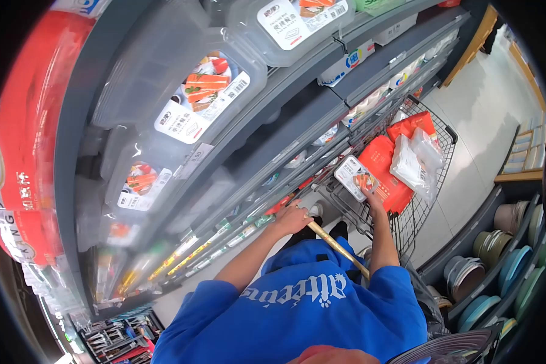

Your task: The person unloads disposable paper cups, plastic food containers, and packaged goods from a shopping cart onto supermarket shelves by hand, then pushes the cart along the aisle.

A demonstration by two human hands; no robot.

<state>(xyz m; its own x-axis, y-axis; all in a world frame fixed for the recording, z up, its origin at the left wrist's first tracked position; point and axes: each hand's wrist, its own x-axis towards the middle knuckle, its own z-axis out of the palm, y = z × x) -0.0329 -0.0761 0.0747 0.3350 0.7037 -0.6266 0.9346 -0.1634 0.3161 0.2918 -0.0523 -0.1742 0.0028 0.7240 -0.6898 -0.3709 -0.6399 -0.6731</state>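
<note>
Box (pixel 355 178), gripped by right hand (pixel 374 200) over the cart (pixel 444 171).
Cart contains red packages (pixel 379 167) and white packet (pixel 408 165). Box label (pixel 349 172) faces up, long axis roughly along handle (pixel 333 242); left hand (pixel 292 218) clasps handle.

Left of the grip, dark grey shelving (pixel 309 115) is ranged; right of the grip, a shiny, pale tiled floor (pixel 479 109) is bordered by a wood-edged fixture (pixel 519 176) and a dark rack (pixel 482 211).

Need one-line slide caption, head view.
Right hand holding a labelled pack at the wire cart, left hand on the gold bar, beside stocked shelves.
</note>
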